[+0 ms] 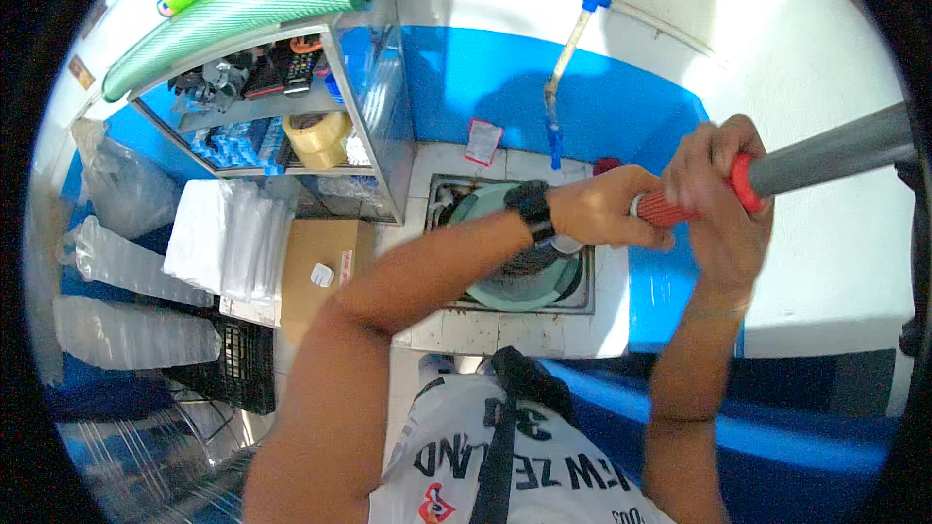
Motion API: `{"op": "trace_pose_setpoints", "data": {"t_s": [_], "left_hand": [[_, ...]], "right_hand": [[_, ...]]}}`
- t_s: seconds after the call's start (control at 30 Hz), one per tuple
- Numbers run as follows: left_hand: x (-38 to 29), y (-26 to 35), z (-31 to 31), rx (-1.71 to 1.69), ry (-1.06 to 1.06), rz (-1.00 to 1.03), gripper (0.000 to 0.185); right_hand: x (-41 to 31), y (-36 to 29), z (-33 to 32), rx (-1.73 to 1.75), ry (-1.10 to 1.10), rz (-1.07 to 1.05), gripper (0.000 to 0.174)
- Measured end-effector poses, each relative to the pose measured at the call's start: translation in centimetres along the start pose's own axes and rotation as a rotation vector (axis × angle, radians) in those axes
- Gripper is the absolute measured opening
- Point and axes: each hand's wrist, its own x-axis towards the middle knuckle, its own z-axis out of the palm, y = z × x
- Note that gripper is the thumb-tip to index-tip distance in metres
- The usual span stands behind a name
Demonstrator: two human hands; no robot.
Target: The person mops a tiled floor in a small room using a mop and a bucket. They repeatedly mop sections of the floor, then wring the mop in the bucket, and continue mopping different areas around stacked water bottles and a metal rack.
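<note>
My left hand (608,207), with a dark band at the wrist, is beside the lower end of a red ribbed handle grip (659,209); its fingers curl there, but whether they close on it I cannot tell. Around the upper part of that grip, my right hand (721,189) is closed, below a red collar. From the collar a thick grey pole (830,149) runs up to the right. Under my left wrist, a pale green round basin (510,291) sits in a sink (588,298) set in a white tiled counter. A dark, round-ended thing in the basin is partly hidden.
A glass-fronted cabinet (389,189) with tape and a remote control stands at the left. Near it are a cardboard box (313,240), stacked white packs (218,233), plastic cup stacks (138,335) and a black crate (251,360). A pipe (564,62) runs down the blue wall.
</note>
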Motion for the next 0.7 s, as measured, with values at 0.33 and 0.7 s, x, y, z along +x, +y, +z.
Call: {"op": "trace_pose_setpoints", "data": {"t_s": [0.33,0.7], "left_hand": [[-0.3,-3.8,5.0,0.411,0.677,0.186,0.037],[2.9,2.2,-0.2,-0.231,-0.427,0.022,0.023]], "right_hand": [[0.1,4.8,0.7,-0.470,0.794,-0.094,0.024],[4.7,-1.1,-3.3,0.638,-0.789,0.083,0.018]]}}
